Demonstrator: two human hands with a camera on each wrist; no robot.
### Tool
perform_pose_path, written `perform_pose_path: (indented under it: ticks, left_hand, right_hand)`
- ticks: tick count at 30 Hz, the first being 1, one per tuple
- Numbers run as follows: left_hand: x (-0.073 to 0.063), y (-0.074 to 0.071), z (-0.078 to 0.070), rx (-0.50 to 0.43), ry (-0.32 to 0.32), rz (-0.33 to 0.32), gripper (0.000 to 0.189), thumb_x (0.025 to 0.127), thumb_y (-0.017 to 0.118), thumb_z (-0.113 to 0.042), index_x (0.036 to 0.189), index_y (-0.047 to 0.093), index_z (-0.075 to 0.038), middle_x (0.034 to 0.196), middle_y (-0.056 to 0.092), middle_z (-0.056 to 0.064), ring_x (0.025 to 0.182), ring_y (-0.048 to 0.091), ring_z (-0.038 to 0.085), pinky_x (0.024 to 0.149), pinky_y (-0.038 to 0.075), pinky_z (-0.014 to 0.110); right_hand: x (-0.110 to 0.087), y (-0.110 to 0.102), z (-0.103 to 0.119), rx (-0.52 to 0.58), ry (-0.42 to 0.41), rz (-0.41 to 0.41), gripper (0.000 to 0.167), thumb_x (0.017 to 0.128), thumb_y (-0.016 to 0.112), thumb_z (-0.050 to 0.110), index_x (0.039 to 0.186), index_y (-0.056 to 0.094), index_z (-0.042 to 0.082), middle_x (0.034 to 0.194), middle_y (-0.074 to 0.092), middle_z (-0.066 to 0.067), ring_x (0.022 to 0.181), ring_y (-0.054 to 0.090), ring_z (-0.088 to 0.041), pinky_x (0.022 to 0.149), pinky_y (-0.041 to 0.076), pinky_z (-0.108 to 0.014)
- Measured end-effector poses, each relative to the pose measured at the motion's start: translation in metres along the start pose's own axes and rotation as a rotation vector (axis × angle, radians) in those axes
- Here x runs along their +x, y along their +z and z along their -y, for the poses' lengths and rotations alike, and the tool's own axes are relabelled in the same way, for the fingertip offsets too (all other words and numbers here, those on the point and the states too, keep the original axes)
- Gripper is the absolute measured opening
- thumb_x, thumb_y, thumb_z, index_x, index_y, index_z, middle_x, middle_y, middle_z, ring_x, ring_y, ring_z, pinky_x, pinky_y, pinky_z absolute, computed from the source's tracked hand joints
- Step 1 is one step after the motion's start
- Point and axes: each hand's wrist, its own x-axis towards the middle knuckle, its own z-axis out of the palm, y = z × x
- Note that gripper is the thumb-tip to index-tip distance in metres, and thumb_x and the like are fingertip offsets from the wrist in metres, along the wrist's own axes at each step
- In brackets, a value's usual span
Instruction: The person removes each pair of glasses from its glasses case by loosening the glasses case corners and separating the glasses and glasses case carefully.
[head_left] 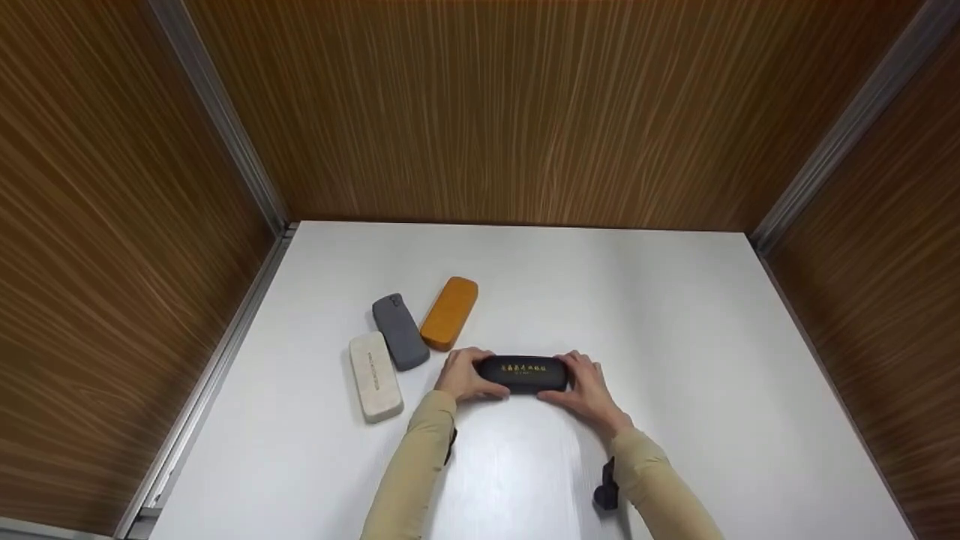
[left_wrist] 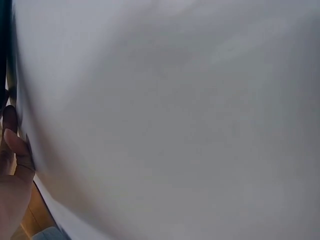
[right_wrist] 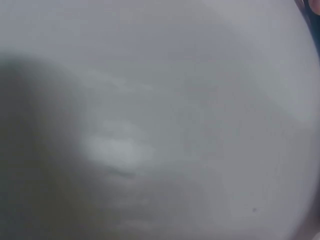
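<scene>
A black glasses case [head_left: 523, 374] with gold lettering on its lid lies crosswise near the middle of the white table. My left hand [head_left: 466, 375] grips its left end, thumb along the near side and fingers at the far side. The right end is held the same way by my right hand [head_left: 589, 386]. The case looks closed. In the left wrist view, part of a hand [left_wrist: 17, 165] shows at the left edge beside a dark surface. Only a bit of finger [right_wrist: 315, 6] appears in the top corner of the right wrist view.
Left of the hands lie a cream case [head_left: 376, 377] with small lettering, a grey case [head_left: 401, 332] and an orange case [head_left: 450, 313], close together. Wood-grain panels [head_left: 480, 112] enclose the white table [head_left: 675, 315] at the back and both sides.
</scene>
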Motion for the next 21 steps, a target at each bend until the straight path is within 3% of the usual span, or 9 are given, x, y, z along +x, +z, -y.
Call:
perform_pose_path:
  ticks: [9,15,18,21]
  left_hand:
    - [0.002,-0.004,-0.001,-0.028,-0.04,0.045,0.068,0.059,0.098,-0.032,0.118,0.075,-0.008,0.115,0.076,0.011,0.112,0.068,0.026,0.105,0.052,0.04]
    - [0.004,-0.009,-0.003,-0.087,-0.143,0.092,0.07,0.061,0.098,-0.032,0.121,0.073,-0.006,0.117,0.073,0.013,0.108,0.066,0.023,0.101,0.054,0.036]
    - [0.003,-0.009,-0.008,-0.146,-0.207,0.117,0.068,0.063,0.097,-0.032,0.12,0.073,-0.005,0.118,0.07,0.015,0.093,0.068,0.023,0.087,0.06,0.036]
    - [0.002,-0.004,-0.011,-0.172,-0.205,0.135,0.069,0.064,0.096,-0.035,0.12,0.072,-0.004,0.119,0.068,0.015,0.091,0.067,0.021,0.082,0.061,0.033]
  right_hand:
    - [-0.001,0.0,0.001,0.016,0.017,0.023,0.072,0.07,0.09,0.043,0.125,0.065,0.005,0.118,0.063,-0.01,0.113,0.054,-0.028,0.102,0.035,-0.045]
    - [-0.001,0.001,0.0,0.004,-0.02,0.011,0.069,0.069,0.091,0.042,0.122,0.065,0.005,0.113,0.064,-0.01,0.109,0.054,-0.028,0.099,0.036,-0.045]
    - [-0.001,0.001,-0.003,-0.035,-0.083,-0.04,0.052,0.073,0.087,0.027,0.114,0.066,0.002,0.106,0.066,-0.012,0.103,0.056,-0.031,0.092,0.039,-0.046]
    - [-0.001,-0.002,-0.005,-0.061,-0.11,-0.059,0.046,0.07,0.081,0.013,0.11,0.065,-0.001,0.104,0.067,-0.016,0.101,0.057,-0.034,0.088,0.041,-0.048]
